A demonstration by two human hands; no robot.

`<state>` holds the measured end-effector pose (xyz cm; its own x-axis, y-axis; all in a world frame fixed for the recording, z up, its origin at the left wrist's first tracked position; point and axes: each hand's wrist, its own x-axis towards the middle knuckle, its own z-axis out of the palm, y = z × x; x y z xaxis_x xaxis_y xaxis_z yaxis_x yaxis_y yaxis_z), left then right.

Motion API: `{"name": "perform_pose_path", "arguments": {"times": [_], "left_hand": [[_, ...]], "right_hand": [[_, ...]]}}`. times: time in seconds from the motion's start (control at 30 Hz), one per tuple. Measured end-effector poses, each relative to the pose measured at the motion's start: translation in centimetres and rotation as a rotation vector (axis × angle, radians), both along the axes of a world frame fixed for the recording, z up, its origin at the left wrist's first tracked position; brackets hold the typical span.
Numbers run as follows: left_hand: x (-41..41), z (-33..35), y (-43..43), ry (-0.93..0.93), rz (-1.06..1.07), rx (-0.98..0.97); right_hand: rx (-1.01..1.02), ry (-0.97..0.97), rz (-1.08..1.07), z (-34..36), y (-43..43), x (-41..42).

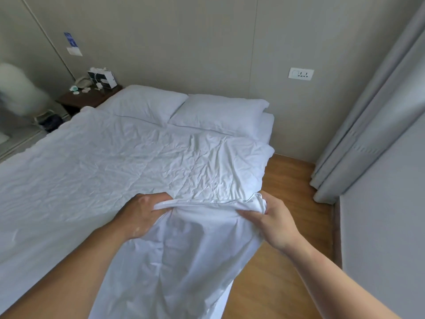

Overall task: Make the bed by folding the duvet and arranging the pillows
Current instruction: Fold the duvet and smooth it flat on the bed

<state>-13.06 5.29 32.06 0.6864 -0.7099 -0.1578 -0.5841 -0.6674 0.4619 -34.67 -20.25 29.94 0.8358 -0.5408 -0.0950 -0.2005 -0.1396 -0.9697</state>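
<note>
The white duvet (pixel 142 162) lies spread and heavily creased over the bed (pixel 269 125), covering it from below the pillows down to the near end, where its edge is lifted off the bed. Both hands hold that raised edge. The left hand (pixel 140 215) is clenched on the hem with its fingers curled under the fabric. The right hand (pixel 273 222) grasps the bunched corner, thumb laid across the cloth, at the bed's right side. Loose fabric hangs down between the two forearms.

Two white pillows lie side by side at the head of the bed, touching the wall: the left pillow (pixel 147 102) and the right pillow (pixel 220 113).

Left of the bed's head stands one dark nightstand (pixel 87 100), carrying a pale telephone (pixel 82 82), a black-and-white box (pixel 103 79) and a few small items too small to tell. Above it, a blue card (pixel 70 39) hangs on the wall, its print too small to read. On the wall right of the bed's head sits one white socket plate (pixel 301 73). A grey curtain (pixel 368 111) hangs further right, above the wooden floor (pixel 287 180) beside the bed.
</note>
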Motion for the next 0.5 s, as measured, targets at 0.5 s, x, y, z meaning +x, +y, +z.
{"name": "perform_pose_path", "arguments": {"times": [0.5], "left_hand": [[17.3, -3.7, -29.3, 0.091, -0.062, 0.007]], "right_hand": [[0.022, 0.157, -0.152, -4.3, -25.9, 15.3]]}}
